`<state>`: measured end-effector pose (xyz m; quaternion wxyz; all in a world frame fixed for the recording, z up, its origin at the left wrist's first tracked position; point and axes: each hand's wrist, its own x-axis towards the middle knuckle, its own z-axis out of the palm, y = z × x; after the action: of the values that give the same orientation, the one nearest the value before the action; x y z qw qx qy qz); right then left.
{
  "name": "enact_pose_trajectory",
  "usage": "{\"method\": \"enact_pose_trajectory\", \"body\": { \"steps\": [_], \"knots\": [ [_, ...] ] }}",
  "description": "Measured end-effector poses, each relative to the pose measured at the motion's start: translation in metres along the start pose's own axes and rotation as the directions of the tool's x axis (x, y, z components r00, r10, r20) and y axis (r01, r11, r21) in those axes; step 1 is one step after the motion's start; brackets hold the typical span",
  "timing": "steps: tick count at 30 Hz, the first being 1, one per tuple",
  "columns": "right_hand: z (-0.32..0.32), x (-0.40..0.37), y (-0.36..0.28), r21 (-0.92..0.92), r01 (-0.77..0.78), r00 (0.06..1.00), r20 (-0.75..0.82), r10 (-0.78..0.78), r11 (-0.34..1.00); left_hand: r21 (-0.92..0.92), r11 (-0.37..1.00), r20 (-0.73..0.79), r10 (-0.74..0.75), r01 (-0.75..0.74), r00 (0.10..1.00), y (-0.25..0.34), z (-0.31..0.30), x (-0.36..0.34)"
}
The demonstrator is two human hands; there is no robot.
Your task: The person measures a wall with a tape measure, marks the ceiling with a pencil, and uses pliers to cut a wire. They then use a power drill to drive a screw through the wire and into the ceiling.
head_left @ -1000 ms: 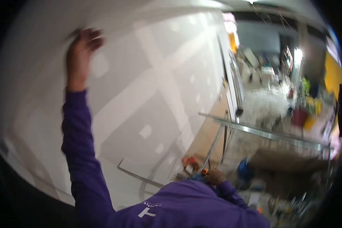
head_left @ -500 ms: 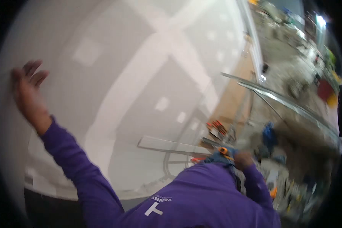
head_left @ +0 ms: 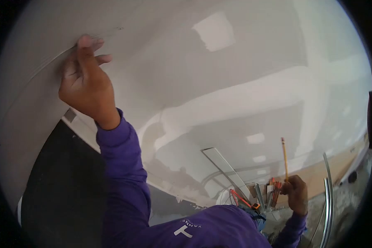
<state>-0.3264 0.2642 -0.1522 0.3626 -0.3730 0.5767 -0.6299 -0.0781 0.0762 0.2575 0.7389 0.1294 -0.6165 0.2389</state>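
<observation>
My left hand [head_left: 88, 84] is raised at the upper left against the pale plasterboard surface [head_left: 161, 53]. Its fingers are loosely bent and apart, and nothing shows between them. A thin curved line on the board runs down and left from the fingertips. At the lower right, my right hand [head_left: 296, 194] is closed around the lower end of a yellow pencil [head_left: 285, 159], which points upward with its eraser end on top. Beside that hand is a bunch of orange-red tools [head_left: 276, 194], and an orange and black tape measure [head_left: 256, 206] sits near my waist.
A long, thin metal-edged strip [head_left: 227, 171] leans below the board. Metal profiles [head_left: 327, 206] stand at the far right, near a wooden panel [head_left: 316, 182]. A dark area [head_left: 66, 173] lies at the lower left, beyond the board's edge.
The view has swung left. My left hand now appears nearer, against the board. My right hand has risen from beside my waist, and the pencil in it now shows.
</observation>
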Motion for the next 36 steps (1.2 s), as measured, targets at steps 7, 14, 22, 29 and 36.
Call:
{"method": "enact_pose_trajectory", "body": {
  "steps": [7, 14, 22, 29, 36],
  "knots": [
    [0.095, 0.109, -0.034, 0.299, 0.114, 0.820, 0.510, -0.259, 0.948, 0.093, 0.996, -0.102, -0.006, 0.015, 0.995, 0.003, 0.012, -0.005],
    [0.152, 0.159, -0.087, 0.580, -0.015, 0.657, 0.620, -0.429, 0.815, 0.197, 0.980, -0.098, 0.025, -0.006, 0.995, -0.003, 0.021, -0.008],
    [0.235, 0.200, -0.176, 0.868, 0.181, 0.612, 0.269, -0.744, 0.462, 0.236, 0.970, -0.121, 0.086, -0.056, 0.989, -0.010, 0.023, -0.010],
    [0.304, 0.190, -0.290, 0.897, 0.430, 0.483, -0.326, -0.812, -0.105, 0.298, 0.952, -0.110, 0.101, -0.064, 0.989, -0.011, 0.022, -0.013],
    [0.345, 0.195, -0.338, 0.770, 0.529, 0.384, -0.593, -0.708, -0.357, 0.376, 0.923, -0.077, 0.111, -0.074, 0.991, -0.007, 0.019, -0.010]
  ]
}}
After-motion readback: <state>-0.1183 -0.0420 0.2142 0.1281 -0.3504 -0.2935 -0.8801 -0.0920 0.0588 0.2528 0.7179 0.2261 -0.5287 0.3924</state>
